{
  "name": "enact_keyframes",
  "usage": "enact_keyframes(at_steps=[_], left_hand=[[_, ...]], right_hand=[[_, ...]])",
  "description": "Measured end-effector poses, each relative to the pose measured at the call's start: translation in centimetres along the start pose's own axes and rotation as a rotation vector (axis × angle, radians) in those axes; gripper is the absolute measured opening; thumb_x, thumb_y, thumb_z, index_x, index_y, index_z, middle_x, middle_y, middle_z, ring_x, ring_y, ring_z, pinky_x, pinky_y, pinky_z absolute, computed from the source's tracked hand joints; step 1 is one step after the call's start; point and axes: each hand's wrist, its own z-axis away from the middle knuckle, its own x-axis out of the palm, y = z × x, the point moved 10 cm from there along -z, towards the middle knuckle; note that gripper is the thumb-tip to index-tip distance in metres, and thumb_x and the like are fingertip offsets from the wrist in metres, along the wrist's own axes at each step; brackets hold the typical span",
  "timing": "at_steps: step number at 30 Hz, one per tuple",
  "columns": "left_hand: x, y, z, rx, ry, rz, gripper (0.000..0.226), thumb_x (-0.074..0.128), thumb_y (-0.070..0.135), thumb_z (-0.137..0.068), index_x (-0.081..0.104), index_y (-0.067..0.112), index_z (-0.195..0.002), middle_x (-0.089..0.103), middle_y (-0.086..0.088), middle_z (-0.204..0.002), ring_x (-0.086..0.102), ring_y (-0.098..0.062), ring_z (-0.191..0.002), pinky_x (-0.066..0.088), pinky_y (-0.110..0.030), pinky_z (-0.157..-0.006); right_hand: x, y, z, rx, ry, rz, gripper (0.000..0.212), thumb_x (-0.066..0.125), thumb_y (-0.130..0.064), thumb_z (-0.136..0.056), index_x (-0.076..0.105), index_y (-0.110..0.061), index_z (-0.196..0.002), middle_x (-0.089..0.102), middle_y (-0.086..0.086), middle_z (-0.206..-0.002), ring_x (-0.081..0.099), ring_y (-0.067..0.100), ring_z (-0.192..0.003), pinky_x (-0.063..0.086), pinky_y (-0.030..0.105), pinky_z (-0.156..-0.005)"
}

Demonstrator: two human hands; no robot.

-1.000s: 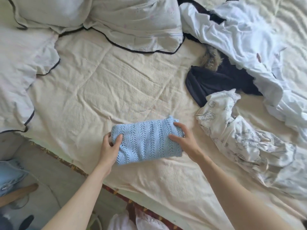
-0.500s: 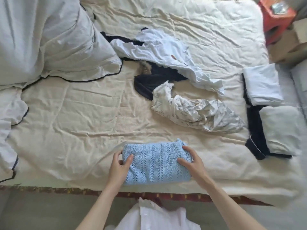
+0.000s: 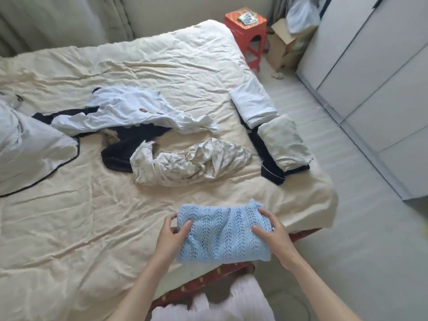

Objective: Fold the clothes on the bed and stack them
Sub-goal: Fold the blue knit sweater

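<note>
At the near edge of a bed (image 3: 97, 228) covered in a wrinkled cream sheet, a person holds a folded light blue knit garment (image 3: 223, 235) between both hands. The left hand (image 3: 172, 235) grips its left side, thumb on top and fingers curled around the edge. The right hand (image 3: 273, 230) grips its right side the same way, thumb pressed on the knit and fingers wrapped over the far edge. The garment sits near the bed's right corner, partly past the mattress edge; whether it rests on the sheet or is lifted cannot be told.

Farther back, in the middle of the bed, lie unfolded clothes: a crumpled patterned cream garment (image 3: 192, 163), a dark navy garment (image 3: 129, 147) touching it on the left, and a pale blue-white garment (image 3: 129, 112) spread over the navy one. Along the right edge of the bed sit two folded items side by side, a white one (image 3: 253, 104) and a pale greenish one (image 3: 283, 142), both resting on a dark folded piece (image 3: 269, 167). A pillow with dark piping (image 3: 30, 154) lies at the left. Beyond the bed stands a red stool (image 3: 249, 26) beside a cardboard box (image 3: 284, 47), and a grey wardrobe (image 3: 375, 77) lines the right wall.
</note>
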Motion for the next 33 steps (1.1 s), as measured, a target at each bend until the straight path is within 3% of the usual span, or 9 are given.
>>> enact_keyframes(at_steps=[9,12,15,19,23,27,29,32,33], left_hand=[[11.8,15.3,-9.1,0.119,0.014,-0.135,0.04,0.062,0.028,-0.09,0.047,0.023,-0.126,0.066,-0.003,-0.095,0.064,-0.017,-0.085,0.05,-0.029,-0.067],[15.3,21.9,-13.8,0.178,0.017,-0.189,0.041,0.063,0.027,-0.09,0.05,0.025,-0.128,0.067,-0.01,-0.094,0.065,-0.022,-0.086,0.051,-0.034,-0.073],[17.1,27.7,-17.9,0.248,0.084,-0.252,0.044,0.063,0.03,-0.089,0.049,0.03,-0.132,0.066,-0.012,-0.099,0.063,-0.025,-0.094,0.049,-0.033,-0.074],[18.7,34.6,-23.9,0.327,0.158,-0.344,0.04,0.057,0.033,-0.092,0.048,0.027,-0.131,0.064,-0.012,-0.113,0.061,-0.029,-0.103,0.051,-0.046,-0.088],[20.3,41.6,-31.8,0.472,0.264,-0.476,0.04,0.053,0.031,-0.095,0.049,0.022,-0.134,0.058,-0.009,-0.129,0.052,-0.029,-0.12,0.041,-0.047,-0.1],[23.1,46.3,-40.7,0.534,0.324,-0.656,0.039,0.049,0.033,-0.096,0.048,0.029,-0.135,0.057,-0.012,-0.128,0.046,-0.029,-0.125,0.028,-0.044,-0.105],[24.8,47.8,-44.4,0.585,0.326,-0.7,0.038,0.048,0.035,-0.097,0.048,0.033,-0.134,0.058,-0.01,-0.127,0.043,-0.027,-0.126,0.022,-0.041,-0.1],[28.1,48.7,-49.0,0.674,0.27,-0.7,0.036,0.048,0.039,-0.096,0.05,0.034,-0.132,0.059,-0.007,-0.125,0.038,-0.022,-0.126,0.017,-0.034,-0.09],[29.2,48.3,-50.4,0.679,0.256,-0.72,0.036,0.048,0.039,-0.096,0.05,0.033,-0.132,0.059,-0.007,-0.124,0.038,-0.022,-0.126,0.018,-0.033,-0.091]], right_hand=[[-12.2,-4.4,-12.1,-0.079,0.052,-0.14,0.046,0.071,-0.015,-0.084,0.049,-0.03,-0.122,0.052,-0.008,-0.125,0.052,0.001,-0.108,0.045,0.018,-0.085],[-15.9,-7.5,-16.8,-0.104,0.117,-0.221,0.047,0.07,-0.009,-0.084,0.049,-0.021,-0.125,0.056,0.003,-0.126,0.056,0.015,-0.112,0.047,0.036,-0.098],[-18.1,-11.4,-21.1,-0.156,0.156,-0.239,0.046,0.066,-0.005,-0.085,0.049,-0.014,-0.127,0.054,0.009,-0.129,0.05,0.021,-0.12,0.038,0.038,-0.106],[-18.9,-15.7,-26.5,-0.197,0.145,-0.235,0.044,0.064,-0.008,-0.088,0.047,-0.014,-0.129,0.05,0.005,-0.133,0.046,0.015,-0.119,0.036,0.028,-0.104],[-18.4,-19.0,-33.1,-0.202,0.139,-0.276,0.051,0.067,-0.019,-0.087,0.042,-0.022,-0.132,0.044,0.001,-0.134,0.046,0.028,-0.125,0.039,0.047,-0.106],[-18.0,-20.9,-40.2,-0.251,0.28,-0.284,0.056,0.072,-0.008,-0.081,0.044,-0.014,-0.128,0.05,0.01,-0.127,0.051,0.032,-0.116,0.04,0.05,-0.1],[-17.4,-20.8,-43.1,-0.268,0.331,-0.252,0.057,0.073,-0.008,-0.079,0.045,-0.012,-0.128,0.05,0.01,-0.118,0.051,0.025,-0.105,0.042,0.04,-0.097],[-17.1,-19.6,-45.9,-0.256,0.419,-0.161,0.052,0.072,-0.008,-0.081,0.047,-0.011,-0.126,0.049,0.006,-0.112,0.048,0.005,-0.086,0.035,0.007,-0.074],[-17.1,-19.0,-46.7,-0.232,0.419,-0.083,0.05,0.07,-0.01,-0.082,0.046,-0.011,-0.127,0.05,0.006,-0.113,0.046,0.004,-0.082,0.032,0.007,-0.069]])
